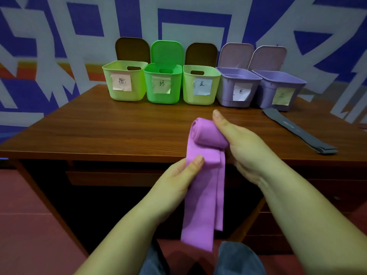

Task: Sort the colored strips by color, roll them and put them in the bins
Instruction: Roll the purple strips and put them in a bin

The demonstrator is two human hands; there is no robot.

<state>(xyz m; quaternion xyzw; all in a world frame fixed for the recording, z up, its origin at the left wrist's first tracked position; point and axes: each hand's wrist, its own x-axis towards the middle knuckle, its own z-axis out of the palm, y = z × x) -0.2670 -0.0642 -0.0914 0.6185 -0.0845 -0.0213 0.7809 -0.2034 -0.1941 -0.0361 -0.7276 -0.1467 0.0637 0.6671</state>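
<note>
Setting: staged sorting station in an office-like room. Wooden desk with 5 hand-labelled lidded bins (paper notes taped on), against a blue-and-white patterned wall.

Wooden table: five labelled bins along back, grey strips right.

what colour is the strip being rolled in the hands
Pinkish purple; the half-rolled fabric strip shows best in the head view.

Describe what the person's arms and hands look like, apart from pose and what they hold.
Both forearms are bare, with no sleeves in view. The left hand and right hand wear no gloves, and no rings, watch or bracelet show. Fingernails are short and unpainted.
</note>
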